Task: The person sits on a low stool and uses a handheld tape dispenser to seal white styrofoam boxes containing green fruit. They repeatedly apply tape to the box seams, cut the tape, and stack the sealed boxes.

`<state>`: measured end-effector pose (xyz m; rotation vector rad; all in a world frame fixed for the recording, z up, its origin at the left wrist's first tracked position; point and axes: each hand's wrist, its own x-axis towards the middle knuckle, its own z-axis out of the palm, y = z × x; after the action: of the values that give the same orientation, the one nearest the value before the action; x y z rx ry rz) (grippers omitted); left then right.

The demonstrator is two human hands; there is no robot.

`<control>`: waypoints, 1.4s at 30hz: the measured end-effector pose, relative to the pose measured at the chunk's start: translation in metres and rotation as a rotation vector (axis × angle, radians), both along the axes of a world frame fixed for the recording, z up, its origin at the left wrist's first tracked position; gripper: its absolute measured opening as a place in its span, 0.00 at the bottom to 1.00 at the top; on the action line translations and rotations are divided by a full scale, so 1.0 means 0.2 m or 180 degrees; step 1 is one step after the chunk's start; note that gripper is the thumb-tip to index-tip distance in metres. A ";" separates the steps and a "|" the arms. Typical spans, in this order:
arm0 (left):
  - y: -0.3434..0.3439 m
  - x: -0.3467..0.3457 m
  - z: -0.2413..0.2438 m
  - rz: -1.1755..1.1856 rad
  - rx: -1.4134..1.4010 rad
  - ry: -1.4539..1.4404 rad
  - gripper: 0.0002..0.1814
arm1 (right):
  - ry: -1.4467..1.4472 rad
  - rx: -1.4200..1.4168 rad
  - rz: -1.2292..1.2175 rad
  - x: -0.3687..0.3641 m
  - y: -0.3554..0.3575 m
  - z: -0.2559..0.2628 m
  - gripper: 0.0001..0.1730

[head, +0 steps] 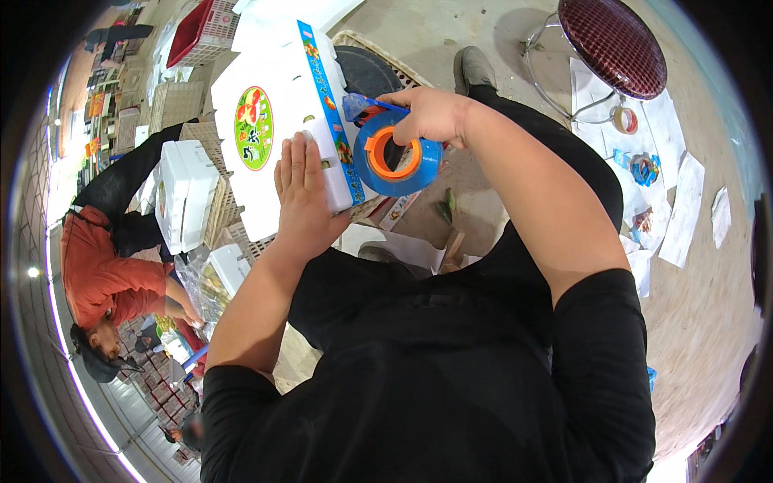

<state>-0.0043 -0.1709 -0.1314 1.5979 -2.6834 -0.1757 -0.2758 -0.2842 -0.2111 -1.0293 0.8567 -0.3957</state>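
A white foam box (287, 78) with a round fruit sticker (254, 128) lies before me on plastic crates. Printed blue tape (326, 99) runs along its near right edge. My left hand (302, 193) rests flat on the box beside that tape, its fingers together and pointing away from me. My right hand (426, 115) grips a tape dispenser, which carries a large roll of blue tape (429, 169) on an orange hub. The dispenser's blue front end (356, 105) is close to the taped edge; whether it touches cannot be told.
A round dark red stool (613, 45) stands at upper right, near paper sheets (682, 208) and a tape roll (625, 120) on the floor. Another white foam box (187, 196) sits left. A person in a red shirt (112, 271) handles clear plastic at far left. A black round lid-like thing (365, 69) lies behind the box.
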 end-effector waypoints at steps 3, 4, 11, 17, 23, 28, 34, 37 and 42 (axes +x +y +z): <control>0.00 -0.01 0.01 0.0087 0.0085 -0.0093 0.64 | 0.0082 -0.0158 0.0368 0.10 -0.14 -0.06 0.41; 0.01 0.01 0.00 0.0090 -0.0010 -0.0093 0.66 | 0.0130 -0.0193 0.0652 0.12 -0.19 -0.04 0.43; 0.02 0.02 -0.02 0.0199 -0.0059 -0.0021 0.65 | -0.0107 0.0157 0.1046 0.08 -0.06 0.16 0.42; 0.03 0.01 -0.03 0.0306 -0.0116 -0.0040 0.61 | -0.0135 0.0272 0.1614 0.00 0.36 0.17 0.43; 0.00 -0.03 0.00 0.0454 0.0182 -0.0195 0.61 | 0.0083 0.0412 0.1563 0.00 0.52 0.29 0.39; -0.04 -0.02 0.08 0.0449 0.0854 -0.0227 0.63 | 0.0361 0.0142 0.1801 0.04 0.50 0.21 0.42; -0.11 0.04 0.09 0.0573 0.1388 0.0156 0.60 | 0.0811 -0.0195 0.1873 0.13 0.44 0.35 0.51; -0.13 0.03 0.07 0.0764 0.1523 0.0405 0.58 | 0.1533 -0.1188 0.2309 0.27 0.45 0.36 0.53; -0.22 -0.11 0.05 0.0771 0.1265 0.0418 0.64 | 0.1755 -0.2020 0.3168 0.85 0.63 0.33 0.42</control>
<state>-0.0264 -0.2155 -0.1223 1.9127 -2.4369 -0.8197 -0.1068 -0.1590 -0.1448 -2.0560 0.5852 0.5310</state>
